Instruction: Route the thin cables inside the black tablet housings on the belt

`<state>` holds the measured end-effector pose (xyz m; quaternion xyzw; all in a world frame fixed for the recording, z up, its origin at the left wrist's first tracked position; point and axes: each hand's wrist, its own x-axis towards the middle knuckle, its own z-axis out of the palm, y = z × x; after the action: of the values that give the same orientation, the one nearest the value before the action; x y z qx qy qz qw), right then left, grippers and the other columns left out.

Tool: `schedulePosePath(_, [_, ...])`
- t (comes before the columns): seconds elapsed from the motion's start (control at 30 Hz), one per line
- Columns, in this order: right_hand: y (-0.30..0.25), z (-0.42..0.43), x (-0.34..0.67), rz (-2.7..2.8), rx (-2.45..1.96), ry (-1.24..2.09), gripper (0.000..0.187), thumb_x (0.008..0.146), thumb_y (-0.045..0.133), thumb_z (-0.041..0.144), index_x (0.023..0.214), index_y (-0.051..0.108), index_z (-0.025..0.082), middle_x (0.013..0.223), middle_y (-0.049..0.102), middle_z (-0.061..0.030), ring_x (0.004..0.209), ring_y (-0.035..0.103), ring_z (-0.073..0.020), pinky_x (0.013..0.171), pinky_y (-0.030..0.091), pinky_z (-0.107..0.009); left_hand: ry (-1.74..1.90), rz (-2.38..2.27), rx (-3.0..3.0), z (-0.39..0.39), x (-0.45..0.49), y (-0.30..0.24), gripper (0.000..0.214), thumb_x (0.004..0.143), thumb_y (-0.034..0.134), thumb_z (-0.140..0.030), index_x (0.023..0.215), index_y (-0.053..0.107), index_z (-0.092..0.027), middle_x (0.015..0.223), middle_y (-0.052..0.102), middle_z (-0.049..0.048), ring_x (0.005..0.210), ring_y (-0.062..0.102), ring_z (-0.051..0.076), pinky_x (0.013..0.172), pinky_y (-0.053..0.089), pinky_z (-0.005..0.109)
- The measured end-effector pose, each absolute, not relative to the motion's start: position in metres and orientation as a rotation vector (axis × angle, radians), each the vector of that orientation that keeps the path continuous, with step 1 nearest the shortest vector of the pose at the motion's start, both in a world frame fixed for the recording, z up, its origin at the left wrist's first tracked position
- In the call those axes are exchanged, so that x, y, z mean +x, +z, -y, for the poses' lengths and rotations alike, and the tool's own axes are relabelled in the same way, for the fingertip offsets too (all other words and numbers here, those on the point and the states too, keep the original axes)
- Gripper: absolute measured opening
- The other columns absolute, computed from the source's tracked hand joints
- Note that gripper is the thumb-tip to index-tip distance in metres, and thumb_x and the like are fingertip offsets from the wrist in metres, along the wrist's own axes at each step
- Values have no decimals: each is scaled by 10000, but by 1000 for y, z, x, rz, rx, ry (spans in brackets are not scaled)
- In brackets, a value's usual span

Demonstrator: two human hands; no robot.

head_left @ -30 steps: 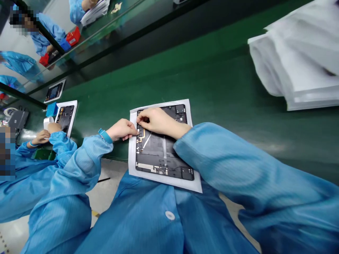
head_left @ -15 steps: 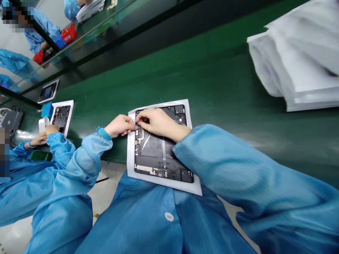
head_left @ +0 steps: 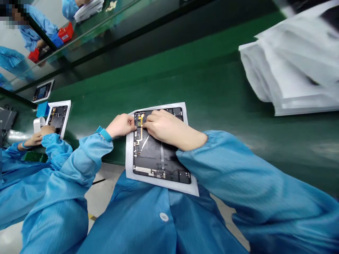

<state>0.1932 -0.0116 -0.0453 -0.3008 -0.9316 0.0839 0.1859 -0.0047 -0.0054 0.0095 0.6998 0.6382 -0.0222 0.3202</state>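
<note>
Right grip (head_left: 166, 127): just back from the upper-left corner, fingers bunched over the open device (head_left: 169, 160); pinching anything? Can't tell!
Left grip (head_left: 119, 125): curled in at the left edge, contents hidden.
Yellow strip (head_left: 141, 133): more of it uncovered now, so that corner's in sight!
Underneath: device flat below the 2 grips, on a white sheet (head_left: 129, 158) at the desk's (head_left: 212, 106) near edge.
Far right: white wrappers (head_left: 299, 76), piled.
</note>
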Motion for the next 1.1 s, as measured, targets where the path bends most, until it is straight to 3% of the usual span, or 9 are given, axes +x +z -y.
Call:
schedulePosePath(0.27, [-44, 9, 198, 2693, -893, 255, 258, 961, 559, 157, 843, 788, 137, 859, 722, -143, 830, 584, -251, 764, 360, -384, -283, -1750, 2122, -8, 7, 21, 141, 768, 806, -215, 665, 718, -176, 670, 628, 43, 723, 583, 202, 699, 385, 288])
schedulePosePath(0.67, [-43, 9, 198, 2621, -1022, 237, 260, 953, 539, 145, 890, 790, 124, 911, 747, -150, 877, 624, -270, 824, 407, -399, -232, -1347, 2253, -25, 4, 7, 143, 788, 765, -129, 654, 727, -161, 725, 685, 49, 727, 598, 173, 710, 379, 257])
schedulePosePath(0.93, [-45, 6, 197, 2663, -998, 222, 243, 921, 568, 138, 817, 787, 156, 855, 730, -128, 846, 596, -255, 765, 382, -393, -359, -1395, 2357, -21, 12, 3, 120, 899, 669, -156, 822, 760, -140, 857, 734, 98, 815, 656, 205, 787, 444, 279])
schedulePosePath(1.1, [-42, 8, 203, 2626, -947, 222, 214, 894, 590, 151, 837, 795, 159, 959, 740, -153, 935, 592, -287, 794, 398, -414, -73, -1553, 2288, 2, 1, 13, 115, 881, 737, -246, 931, 722, -144, 942, 717, 77, 844, 629, 177, 784, 434, 252])
